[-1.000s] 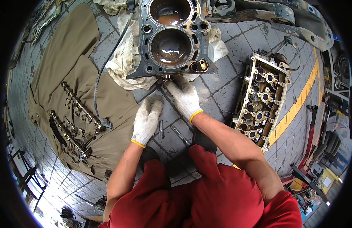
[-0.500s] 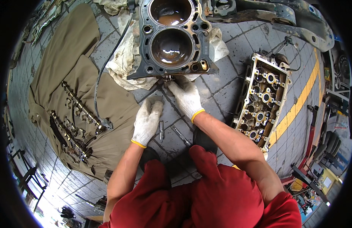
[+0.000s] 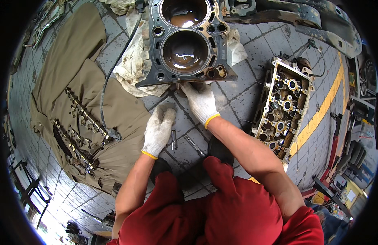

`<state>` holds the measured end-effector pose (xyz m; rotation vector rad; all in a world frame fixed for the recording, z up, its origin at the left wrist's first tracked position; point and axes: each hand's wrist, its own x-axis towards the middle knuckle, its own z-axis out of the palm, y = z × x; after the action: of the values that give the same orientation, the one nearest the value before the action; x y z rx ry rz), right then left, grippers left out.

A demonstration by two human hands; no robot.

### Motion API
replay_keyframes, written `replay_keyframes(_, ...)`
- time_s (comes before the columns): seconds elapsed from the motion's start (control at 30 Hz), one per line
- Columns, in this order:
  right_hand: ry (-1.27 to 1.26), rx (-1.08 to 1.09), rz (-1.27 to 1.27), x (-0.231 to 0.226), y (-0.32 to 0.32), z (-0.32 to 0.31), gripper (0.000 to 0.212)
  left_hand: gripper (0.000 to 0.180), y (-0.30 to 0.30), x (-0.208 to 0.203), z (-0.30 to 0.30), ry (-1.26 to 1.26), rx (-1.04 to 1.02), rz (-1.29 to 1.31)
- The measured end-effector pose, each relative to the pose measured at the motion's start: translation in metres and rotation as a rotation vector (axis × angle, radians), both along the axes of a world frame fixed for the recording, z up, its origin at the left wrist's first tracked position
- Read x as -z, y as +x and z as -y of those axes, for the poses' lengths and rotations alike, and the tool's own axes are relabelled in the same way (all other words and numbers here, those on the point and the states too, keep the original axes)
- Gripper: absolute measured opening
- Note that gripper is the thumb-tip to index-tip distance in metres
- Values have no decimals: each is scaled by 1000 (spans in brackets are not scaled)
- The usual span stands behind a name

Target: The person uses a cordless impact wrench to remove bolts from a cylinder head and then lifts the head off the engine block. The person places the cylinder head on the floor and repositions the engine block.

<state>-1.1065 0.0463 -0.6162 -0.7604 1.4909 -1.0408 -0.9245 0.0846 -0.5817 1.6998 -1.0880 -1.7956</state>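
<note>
An engine block (image 3: 153, 51) with two cylinder bores showing stands in front of me at the top. My right hand (image 3: 201, 102), in a white knitted glove, reaches in at the block's near edge. Its fingers are bent, and their tips disappear beneath that edge, so what they grip is hidden. A small metal stub (image 3: 177, 86) pokes out beside them. Lower and to the left, my left hand (image 3: 157, 132), gloved alike, hovers over the tiles with curled fingers; its palm side is hidden. Close to it lie a metal socket (image 3: 173, 140) and a longer metal tool piece (image 3: 195, 145).
Right of me lies a cylinder head (image 3: 287, 105). On the left, two camshafts (image 3: 89, 116) with loose small parts rest on a brown cloth (image 3: 76, 65), crossed by a black cable (image 3: 111, 73). White rags (image 3: 133, 71) lie under the block. Dark metal arms (image 3: 274, 16) stretch across the far right.
The toothed metal part seen beside my right fingers is now mostly hidden by the block's edge. My right hand has shifted slightly; the left stays where it was.
</note>
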Motion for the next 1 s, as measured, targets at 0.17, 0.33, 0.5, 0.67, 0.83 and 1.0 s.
replay_keyframes(0.17,-29,-39,-213,3,0,1,42,33,2,2,0,-2,2,10)
replay_keyframes(0.33,-9,-100,-445,3,0,6,50,33,-2,-2,-2,-29,1,-21)
replay_keyframes(0.5,-37,-186,-528,-3,6,9,58,33,1,-5,1,-21,36,24)
replay_keyframes(0.67,118,-357,-786,-11,2,29,70,32,9,-4,-1,-32,12,31)
replay_keyframes(0.83,74,-331,-825,-1,-1,28,69,35,5,-4,-6,-77,-10,36)
replay_keyframes(1.0,130,-627,-918,4,14,48,55,33,3,-5,-5,-73,-29,-8)
